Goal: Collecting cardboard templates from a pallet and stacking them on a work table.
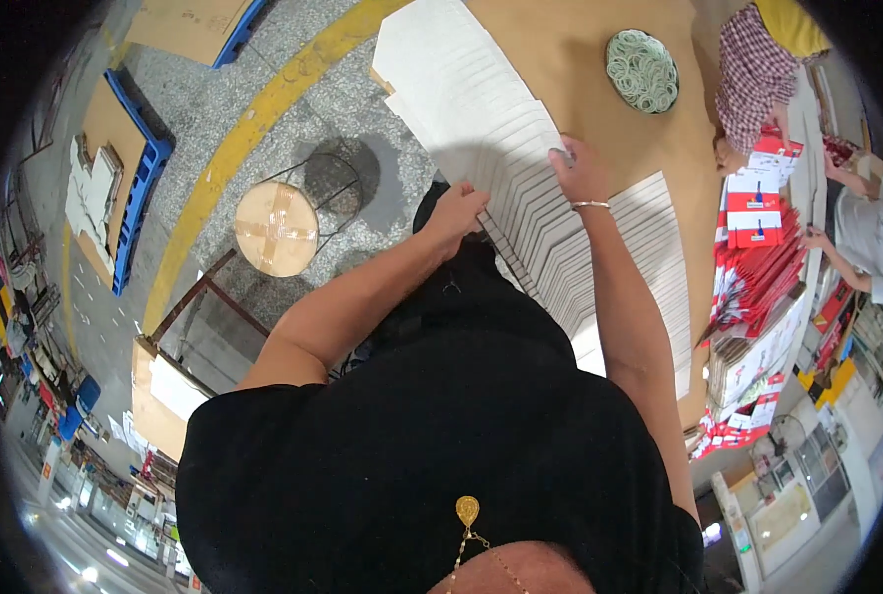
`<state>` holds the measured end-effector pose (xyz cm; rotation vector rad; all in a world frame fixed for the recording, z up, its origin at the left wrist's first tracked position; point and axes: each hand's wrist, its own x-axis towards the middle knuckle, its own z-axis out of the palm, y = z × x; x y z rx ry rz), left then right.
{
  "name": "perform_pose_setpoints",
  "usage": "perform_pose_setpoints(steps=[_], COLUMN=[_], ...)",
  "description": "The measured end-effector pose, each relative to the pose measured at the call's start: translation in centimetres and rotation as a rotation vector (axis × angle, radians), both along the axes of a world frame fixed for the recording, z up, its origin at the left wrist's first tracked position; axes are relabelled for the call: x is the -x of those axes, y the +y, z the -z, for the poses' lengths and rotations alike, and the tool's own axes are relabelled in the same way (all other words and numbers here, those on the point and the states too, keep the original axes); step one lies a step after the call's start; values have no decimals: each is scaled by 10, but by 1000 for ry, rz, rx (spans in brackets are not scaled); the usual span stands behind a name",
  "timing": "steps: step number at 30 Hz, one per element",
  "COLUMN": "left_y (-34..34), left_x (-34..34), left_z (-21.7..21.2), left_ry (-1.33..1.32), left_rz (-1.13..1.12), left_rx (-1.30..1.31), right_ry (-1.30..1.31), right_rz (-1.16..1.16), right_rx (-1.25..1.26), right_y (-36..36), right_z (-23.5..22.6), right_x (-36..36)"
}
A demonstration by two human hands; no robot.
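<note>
Past my black shirt [441, 445], the fanned white sheets [521, 168] run upper-left to lower-right; right hand [582, 170] presses flat on top, left hand [456, 210] pinches their near edge.

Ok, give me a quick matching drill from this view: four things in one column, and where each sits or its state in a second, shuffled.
Things:
1. fanned white sheets
2. dish of green rings
3. round stool
4. red and white packs

Places:
A. on the grey floor, left of the table
B. under both hands
C. far side of the brown table
D. stacked at the table's right edge

Pairs: 1-B, 2-C, 3-A, 4-D
</note>
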<state>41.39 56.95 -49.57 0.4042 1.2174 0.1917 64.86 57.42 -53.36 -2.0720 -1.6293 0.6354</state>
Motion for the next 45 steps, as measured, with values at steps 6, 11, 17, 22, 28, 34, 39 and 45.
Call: perform_pose_setpoints(steps=[6, 11, 17, 22, 28, 34, 39, 45], left_y=[-7, 7, 9, 4, 2, -1, -5, 2], left_x=[-4, -3, -5, -6, -8, 2, -1, -1], left_z=[28, 25, 16, 22, 28, 30, -13, 1], left_ry=[161, 246, 308, 290, 264, 198, 34, -6], left_rz=[-2, 21, 76, 46, 24, -46, -384, -447], left_rx=[-570, -474, -503, -543, -524, -450, -147, -84], right_ry=[327, 346, 375, 357, 207, 214, 18, -26], right_rz=[323, 363, 312, 465, 443, 386, 197, 39], right_rx=[288, 291, 215, 227, 275, 265, -71, -49], right_y=[2, 3, -7, -3, -4, 1, 10, 24], right_z=[1, 6, 21, 17, 20, 4, -1, -11], right_x=[-27, -15, -17, -6, -11, -1, 1, 32])
